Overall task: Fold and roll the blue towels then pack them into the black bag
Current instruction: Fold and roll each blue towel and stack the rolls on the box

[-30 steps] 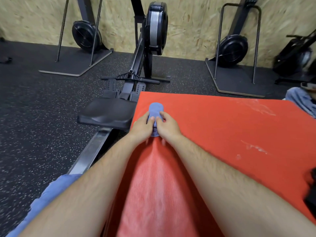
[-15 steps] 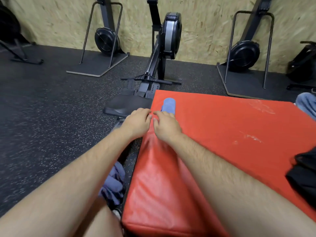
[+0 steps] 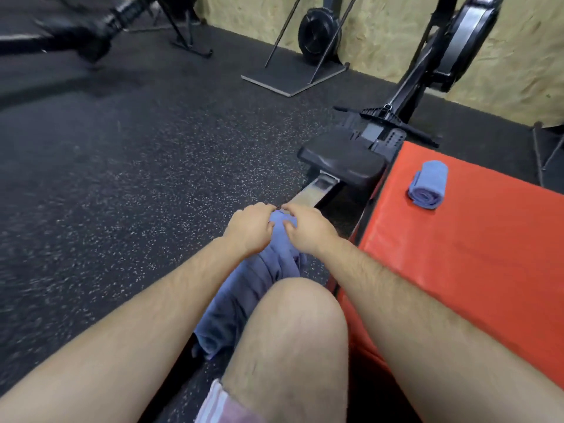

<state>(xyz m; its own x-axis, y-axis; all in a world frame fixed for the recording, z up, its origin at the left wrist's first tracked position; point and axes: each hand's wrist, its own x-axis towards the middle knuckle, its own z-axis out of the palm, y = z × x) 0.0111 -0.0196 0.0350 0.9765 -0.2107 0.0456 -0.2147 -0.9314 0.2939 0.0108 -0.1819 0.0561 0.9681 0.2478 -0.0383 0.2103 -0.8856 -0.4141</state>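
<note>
A rolled blue towel (image 3: 427, 186) lies alone near the far left corner of the red mat (image 3: 476, 257). A second, crumpled blue towel (image 3: 247, 291) is draped over the rowing machine's rail beside my knee. My left hand (image 3: 248, 228) and my right hand (image 3: 305, 228) both grip its far end, fingers curled into the cloth, close together. The black bag is out of view.
My bare knee (image 3: 293, 331) rises between my forearms. The rowing machine's black seat (image 3: 341, 163) and rail sit just left of the mat. Upright rowers on stands (image 3: 317, 35) line the wooden wall. Speckled black rubber floor (image 3: 137, 178) spreads to the left.
Both hands let go of the rolled towel, leaving it on the mat, and moved left and down to take hold of the crumpled towel on the rail. My view swung left.
</note>
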